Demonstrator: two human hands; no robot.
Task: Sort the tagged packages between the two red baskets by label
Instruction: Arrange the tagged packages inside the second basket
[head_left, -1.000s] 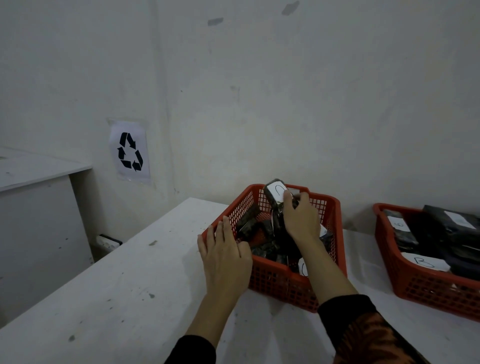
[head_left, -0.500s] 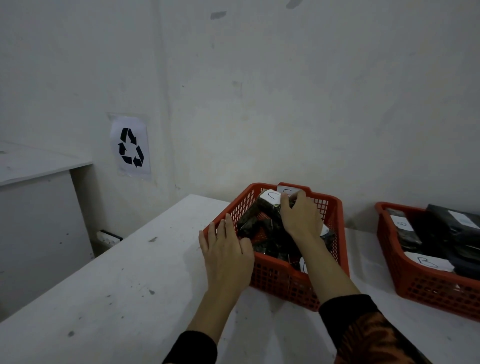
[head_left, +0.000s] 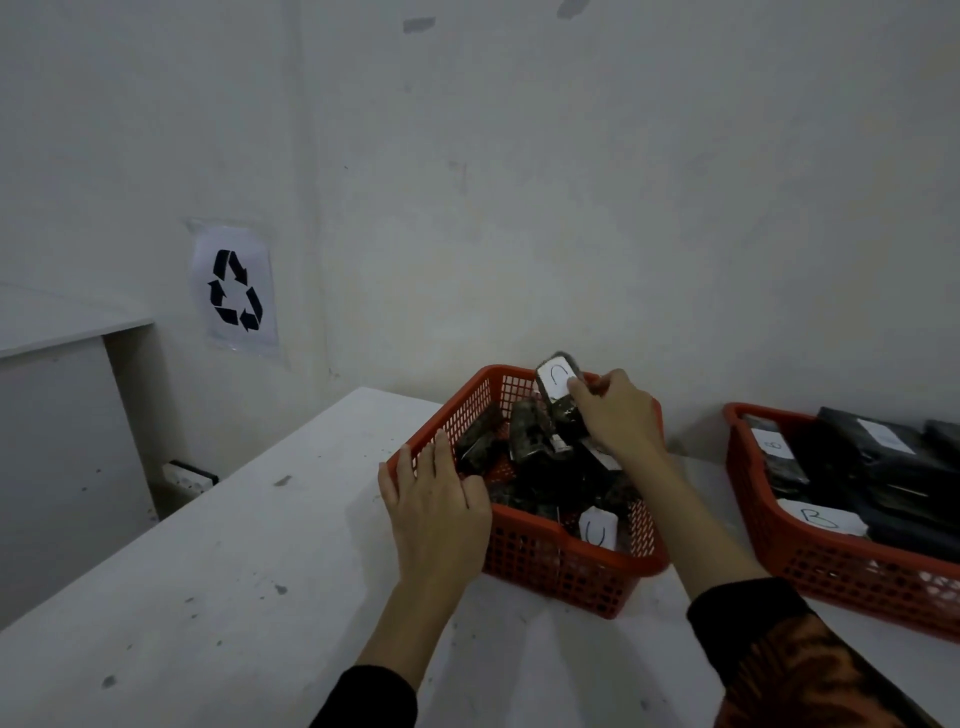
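Observation:
A red basket (head_left: 550, 564) stands on the white table in front of me, full of dark wrapped packages with white tags. My right hand (head_left: 618, 415) grips one dark package (head_left: 558, 389) and holds it upright above the basket's far side; its white tag bears a curved letter like a C. My left hand (head_left: 436, 499) rests with straight fingers on the basket's near left corner. Another tagged package (head_left: 597, 530) leans inside the front wall. A second red basket (head_left: 831, 566) at the right holds dark packages, one tagged B (head_left: 821, 519).
The white table (head_left: 234, 571) stretches left and toward me. A wall stands close behind the baskets, with a recycling sign (head_left: 236, 291) on the left wall. A white ledge (head_left: 62, 322) and a wall socket (head_left: 189, 475) lie at far left.
My right hand dipped into the basket half a second ago and now has lifted the tagged package up again, tag facing me. My left hand stayed on the basket's corner.

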